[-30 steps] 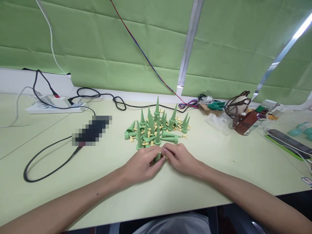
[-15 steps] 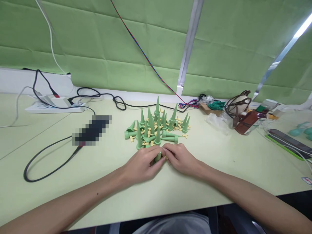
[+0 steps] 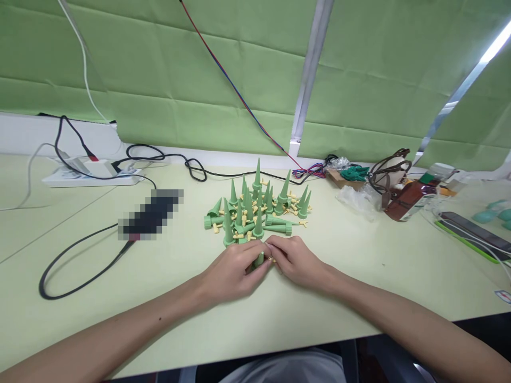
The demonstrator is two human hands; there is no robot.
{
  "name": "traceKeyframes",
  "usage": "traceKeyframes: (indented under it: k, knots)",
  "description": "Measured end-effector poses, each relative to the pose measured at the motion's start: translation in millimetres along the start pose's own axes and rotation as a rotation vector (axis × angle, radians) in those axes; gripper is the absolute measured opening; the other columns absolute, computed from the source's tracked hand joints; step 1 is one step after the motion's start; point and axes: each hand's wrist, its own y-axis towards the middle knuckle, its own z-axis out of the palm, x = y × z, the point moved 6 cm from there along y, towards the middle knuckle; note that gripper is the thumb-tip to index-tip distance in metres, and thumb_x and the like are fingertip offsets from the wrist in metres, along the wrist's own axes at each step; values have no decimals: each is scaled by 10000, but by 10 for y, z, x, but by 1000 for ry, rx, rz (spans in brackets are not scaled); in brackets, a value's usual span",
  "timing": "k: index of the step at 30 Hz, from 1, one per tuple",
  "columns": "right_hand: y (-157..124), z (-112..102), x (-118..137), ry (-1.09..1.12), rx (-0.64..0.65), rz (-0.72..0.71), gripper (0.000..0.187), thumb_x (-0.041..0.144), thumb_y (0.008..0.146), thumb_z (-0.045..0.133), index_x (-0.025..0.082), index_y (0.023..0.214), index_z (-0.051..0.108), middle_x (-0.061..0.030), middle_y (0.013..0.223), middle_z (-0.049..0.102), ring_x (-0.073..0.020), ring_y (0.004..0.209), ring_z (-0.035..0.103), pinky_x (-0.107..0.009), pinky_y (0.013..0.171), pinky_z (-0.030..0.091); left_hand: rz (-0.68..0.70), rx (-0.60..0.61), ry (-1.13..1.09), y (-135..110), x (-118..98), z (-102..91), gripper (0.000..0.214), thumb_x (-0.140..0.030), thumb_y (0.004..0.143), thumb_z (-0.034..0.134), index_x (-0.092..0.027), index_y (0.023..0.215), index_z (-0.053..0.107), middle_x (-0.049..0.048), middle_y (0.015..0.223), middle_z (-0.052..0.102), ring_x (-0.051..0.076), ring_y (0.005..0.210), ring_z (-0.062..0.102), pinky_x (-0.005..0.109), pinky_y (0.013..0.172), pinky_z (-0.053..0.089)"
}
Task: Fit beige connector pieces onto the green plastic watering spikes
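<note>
My left hand (image 3: pixel 235 271) is closed around a green plastic cone spike (image 3: pixel 258 259), which lies low over the pale green table (image 3: pixel 179 319). Touching it from the right, my right hand (image 3: pixel 295 260) pinches a small yellowish part (image 3: pixel 271 259) at the spike's open end. Just behind both hands is a cluster of several green cone spikes (image 3: pixel 255 210), some upright, some lying down, with small yellowish valve pieces scattered among them.
A white power strip (image 3: pixel 90 173) with black cables lies at the back left, and a black cable (image 3: pixel 75 266) loops across the left. A brown leather pouch (image 3: pixel 401 199), plastic bags and a phone (image 3: pixel 475 230) crowd the right. Green blinds hang behind.
</note>
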Motion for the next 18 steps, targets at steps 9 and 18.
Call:
traceKeyframes:
  k: [9, 18]
  knots:
    - [-2, 0, 5, -13, -13, -21, 267, 156, 1004, 397, 208, 743, 426, 53, 602, 437, -106, 534, 382, -237, 559, 302, 5, 4, 12, 12, -18, -17, 112, -158, 956, 537, -162, 938, 647, 5, 769, 608, 107, 609, 527, 224, 528, 385]
    - [5, -5, 0, -11, -10, -2, 269, 160, 1005, 398, 208, 741, 422, 48, 614, 456, -109, 544, 399, -237, 565, 310, 8, 5, 27, 6, -8, -15, 110, -158, 955, 537, -166, 935, 645, 9, 772, 604, 118, 637, 540, 233, 556, 399]
